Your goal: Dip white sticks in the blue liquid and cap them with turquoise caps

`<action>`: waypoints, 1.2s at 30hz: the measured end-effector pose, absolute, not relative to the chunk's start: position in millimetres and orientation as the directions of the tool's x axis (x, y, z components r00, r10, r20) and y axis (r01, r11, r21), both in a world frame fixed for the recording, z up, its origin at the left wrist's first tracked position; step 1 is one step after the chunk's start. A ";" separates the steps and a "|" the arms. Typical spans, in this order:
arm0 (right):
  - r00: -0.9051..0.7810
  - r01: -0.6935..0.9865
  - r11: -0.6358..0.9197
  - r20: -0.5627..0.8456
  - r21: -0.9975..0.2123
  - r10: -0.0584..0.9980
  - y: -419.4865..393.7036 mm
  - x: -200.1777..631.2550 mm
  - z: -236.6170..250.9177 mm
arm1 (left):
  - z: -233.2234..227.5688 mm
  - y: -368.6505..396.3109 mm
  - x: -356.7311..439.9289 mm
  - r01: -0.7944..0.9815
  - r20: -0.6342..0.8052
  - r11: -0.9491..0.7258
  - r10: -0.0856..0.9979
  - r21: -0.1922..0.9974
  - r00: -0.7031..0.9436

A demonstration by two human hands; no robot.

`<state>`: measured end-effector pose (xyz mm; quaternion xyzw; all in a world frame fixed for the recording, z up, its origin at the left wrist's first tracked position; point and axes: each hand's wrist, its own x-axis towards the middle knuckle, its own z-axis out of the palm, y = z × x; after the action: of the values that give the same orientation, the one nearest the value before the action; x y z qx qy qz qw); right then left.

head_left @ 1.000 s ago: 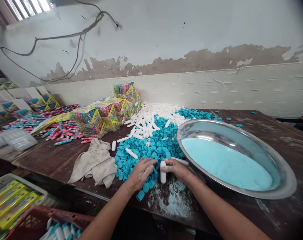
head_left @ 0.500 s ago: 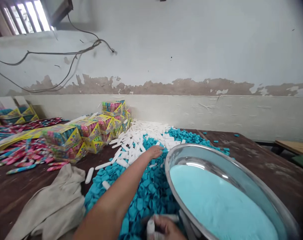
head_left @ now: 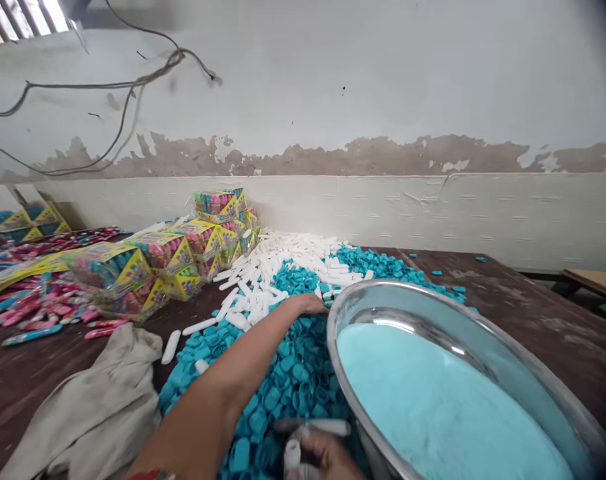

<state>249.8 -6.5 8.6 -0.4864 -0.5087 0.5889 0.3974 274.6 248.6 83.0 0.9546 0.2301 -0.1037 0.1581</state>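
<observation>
My left hand (head_left: 309, 305) reaches far across a heap of blue caps (head_left: 277, 387) and rests, fingers curled down, at the edge of a pile of white tubes (head_left: 283, 270), beside the bowl's rim. Whether it grips anything I cannot tell. My right hand (head_left: 319, 457) is low at the frame's bottom edge, closed on white tubes (head_left: 293, 455) that stand up out of the fist. A large steel bowl (head_left: 463, 313) holding pale blue powder (head_left: 433, 400) sits right of both hands.
A beige cloth (head_left: 90, 410) lies at the left front. Stacked yellow packs (head_left: 183, 253) and loose pink and blue tubes (head_left: 47, 310) cover the left of the brown table (head_left: 533, 300). A peeling wall (head_left: 383, 160) runs behind.
My left arm has stretched forward from the near caps to the white tube pile. The view has moved closer and lower, and my right hand with its tubes now sits at the bottom edge.
</observation>
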 end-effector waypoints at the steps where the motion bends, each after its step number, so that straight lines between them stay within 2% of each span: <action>1: -0.192 0.012 -0.148 -0.147 -0.989 0.970 -7.4 247.4 11.3 | 85.3 240.8 265.9 0.459 -0.276 -0.850 0.390 0.260 0.879; 5: -0.127 0.010 -0.036 -0.037 -0.999 0.991 -11.1 243.5 26.7 | 92.9 204.5 223.1 0.425 -0.234 -0.861 0.369 0.278 0.900; 10: -0.138 -0.032 0.021 0.026 -0.999 0.990 -13.3 245.1 33.1 | 97.5 153.5 167.0 0.380 -0.072 -0.883 0.376 0.275 0.924; 16: -0.076 -0.103 0.034 0.042 -0.994 0.996 -12.4 248.3 23.9 | 94.0 100.6 104.2 0.407 0.117 -0.879 0.445 0.249 0.888; 20: -0.045 -0.100 0.077 0.081 -0.992 0.996 -13.1 249.8 27.7 | 80.5 68.9 66.6 0.472 0.179 -0.854 0.511 0.219 0.841; 23: -0.052 -0.120 0.089 0.096 -0.989 0.994 -22.3 253.9 40.7 | 65.8 39.2 43.3 0.541 0.216 -0.825 0.565 0.166 0.796; 26: -0.083 -0.142 0.102 0.114 -0.985 0.990 -36.8 259.7 52.8 | 46.9 16.8 26.0 0.549 0.238 -0.833 0.549 0.073 0.801; 32: -0.087 0.027 0.211 0.208 -0.977 0.974 -35.3 258.4 52.1 | 13.8 31.8 28.9 0.595 0.289 -0.797 0.549 -0.099 0.784; 36: -0.120 0.101 0.293 0.281 -0.951 0.952 -25.9 251.2 68.2 | 20.4 51.2 42.5 0.636 0.350 -0.761 0.566 -0.125 0.746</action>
<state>251.2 -25.9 68.2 -0.4239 -0.6214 0.4167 0.5104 42.5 51.2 20.4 0.9268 0.3244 0.1473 -0.1189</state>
